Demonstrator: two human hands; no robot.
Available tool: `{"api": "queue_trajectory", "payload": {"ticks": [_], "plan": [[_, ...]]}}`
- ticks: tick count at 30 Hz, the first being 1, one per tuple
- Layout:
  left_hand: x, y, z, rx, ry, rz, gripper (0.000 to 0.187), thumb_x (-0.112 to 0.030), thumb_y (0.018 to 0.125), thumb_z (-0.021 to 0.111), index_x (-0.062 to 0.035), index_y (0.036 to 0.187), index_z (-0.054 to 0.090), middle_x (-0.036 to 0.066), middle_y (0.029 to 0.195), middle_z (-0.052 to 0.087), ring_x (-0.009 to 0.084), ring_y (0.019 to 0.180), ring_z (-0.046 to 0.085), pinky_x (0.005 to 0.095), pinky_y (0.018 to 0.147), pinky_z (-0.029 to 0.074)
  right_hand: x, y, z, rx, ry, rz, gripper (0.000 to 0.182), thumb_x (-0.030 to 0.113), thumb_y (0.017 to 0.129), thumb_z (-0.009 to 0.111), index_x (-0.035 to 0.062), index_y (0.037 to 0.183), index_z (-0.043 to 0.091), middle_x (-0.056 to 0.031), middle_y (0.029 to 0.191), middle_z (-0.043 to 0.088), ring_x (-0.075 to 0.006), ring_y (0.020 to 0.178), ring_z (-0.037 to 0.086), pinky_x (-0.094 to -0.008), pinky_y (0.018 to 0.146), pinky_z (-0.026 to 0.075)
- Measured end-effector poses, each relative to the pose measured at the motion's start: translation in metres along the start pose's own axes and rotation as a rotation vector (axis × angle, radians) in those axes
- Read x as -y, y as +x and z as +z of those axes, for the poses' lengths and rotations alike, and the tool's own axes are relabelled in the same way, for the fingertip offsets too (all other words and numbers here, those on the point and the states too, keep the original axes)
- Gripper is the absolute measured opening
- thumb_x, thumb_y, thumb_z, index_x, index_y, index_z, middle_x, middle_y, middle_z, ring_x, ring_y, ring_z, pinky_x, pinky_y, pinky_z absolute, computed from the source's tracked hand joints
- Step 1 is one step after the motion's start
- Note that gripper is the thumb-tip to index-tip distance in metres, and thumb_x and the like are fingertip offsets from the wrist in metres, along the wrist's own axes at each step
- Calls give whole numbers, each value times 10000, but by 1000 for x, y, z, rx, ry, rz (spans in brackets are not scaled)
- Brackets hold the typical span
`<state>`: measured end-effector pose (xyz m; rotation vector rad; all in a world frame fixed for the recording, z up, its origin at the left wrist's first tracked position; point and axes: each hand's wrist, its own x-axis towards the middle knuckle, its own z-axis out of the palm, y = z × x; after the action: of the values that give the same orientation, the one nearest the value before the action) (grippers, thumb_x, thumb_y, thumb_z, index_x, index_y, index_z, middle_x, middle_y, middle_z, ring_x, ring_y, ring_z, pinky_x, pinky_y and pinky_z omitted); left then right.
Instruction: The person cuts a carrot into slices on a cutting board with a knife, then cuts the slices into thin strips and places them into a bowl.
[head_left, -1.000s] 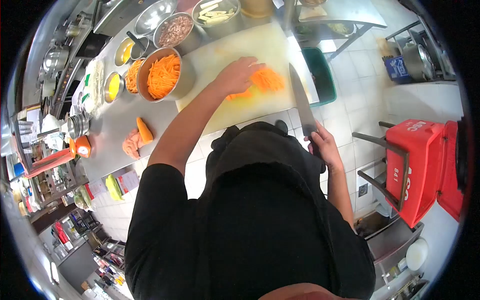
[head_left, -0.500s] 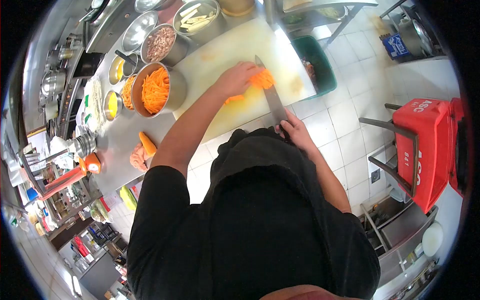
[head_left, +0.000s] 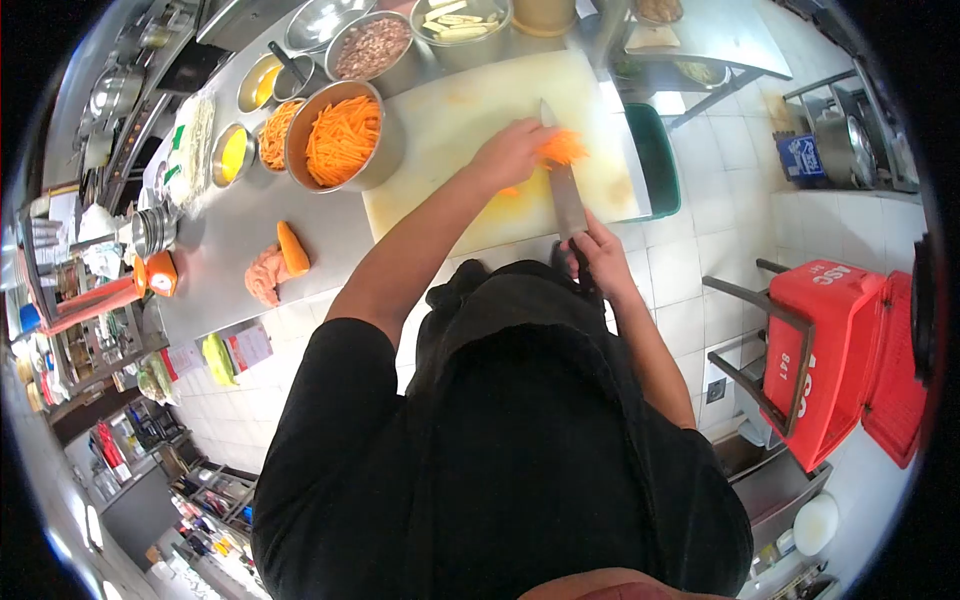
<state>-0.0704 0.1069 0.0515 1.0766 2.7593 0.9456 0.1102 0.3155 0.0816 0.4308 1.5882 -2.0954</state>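
My right hand is closed around the handle of a kitchen knife, whose blade points away from me over a white cutting board. A bunch of orange carrot strips lies across the blade near its middle. My left hand is curled against the left side of these strips; its fingertips are partly hidden. A few more carrot bits lie on the board below my left wrist. Left of the board stands a deep metal pot heaped with shredded carrot.
Behind are bowls of chopped pinkish pieces and pale sticks. Small bowls of yellow contents stand farther left. A whole carrot lies on the steel counter. A green bin stands beyond the board's right edge.
The view has shifted, so the counter sits farther right and higher. The strips on the blade look looser and more fanned out. Both hands keep nearly the same place over the board.
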Motion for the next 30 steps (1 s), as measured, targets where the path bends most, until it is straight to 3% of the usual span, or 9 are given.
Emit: {"api": "queue_trajectory", "payload": {"ticks": [6, 13, 16, 18, 21, 22, 25, 30], "plan": [[-8, -5, -56, -152, -11, -72, 545, -85, 909, 700, -140, 1441, 598, 152, 1221, 634, 369, 1159, 608, 435, 1014, 513, 47, 4, 25, 6, -125, -47, 565, 76, 1057, 525, 130, 1610, 420, -77, 939, 663, -124, 598, 577, -280, 544, 511], [6, -60, -176, -572, 89, -155, 530, -83, 927, 645, -115, 1452, 581, 208, 1178, 659, 401, 1099, 640, 463, 951, 539, 144, 14, 130, 268, -449, -205, 555, 96, 1046, 520, 173, 1593, 464, -37, 864, 606, -95, 567, 547, -270, 530, 475], [21, -103, -214, -633, 86, -248, 568, -116, 915, 672, -104, 1472, 562, 230, 1257, 652, 404, 1120, 645, 459, 971, 539, 155, 41, 172, 362, -579, -242, 536, 126, 1025, 556, 166, 1558, 512, -44, 820, 602, -105, 565, 569, -289, 522, 468], [52, -130, -218, -601, 144, -369, 581, -122, 914, 702, -115, 1478, 565, 201, 1315, 651, 383, 1224, 615, 443, 1038, 516, 161, 55, 194, 416, -678, -202, 534, 146, 1012, 572, 146, 1544, 524, -69, 827, 632, -130, 578, 598, -309, 542, 489], [76, -168, -219, -536, 225, -529, 626, -156, 904, 737, -126, 1499, 545, 199, 1399, 623, 381, 1318, 576, 445, 1096, 493, 152, 82, 208, 296, -1075, -468, 532, 166, 993, 585, 118, 1521, 538, -118, 891, 680, -172, 603, 633, -339, 587, 522], [79, -175, -221, -513, 249, -579, 647, -171, 899, 747, -128, 1508, 535, 205, 1426, 610, 385, 1339, 563, 449, 1108, 487, 154, 84, 209, 280, -1094, -494, 557, 158, 990, 579, 110, 1541, 512, -100, 859, 652, -162, 592, 615, -327, 567, 509], [81, -193, -215, -669, 291, -419, 619, -130, 885, 702, -101, 1484, 550, 213, 1381, 624, 399, 1278, 591, 476, 1060, 514, 164, 75, 209, 274, -1085, -487, 604, 142, 986, 569, 93, 1579, 465, -63, 806, 604, -140, 571, 581, -303, 531, 484], [82, -194, -213, -690, 315, -376, 581, -169, 874, 752, -96, 1430, 602, 194, 1365, 643, 378, 1300, 582, 451, 1071, 512, 168, 64, 200, 370, -769, -263, 581, 128, 998, 552, 87, 1573, 478, -69, 872, 646, -132, 580, 574, -300, 541, 485]]}}
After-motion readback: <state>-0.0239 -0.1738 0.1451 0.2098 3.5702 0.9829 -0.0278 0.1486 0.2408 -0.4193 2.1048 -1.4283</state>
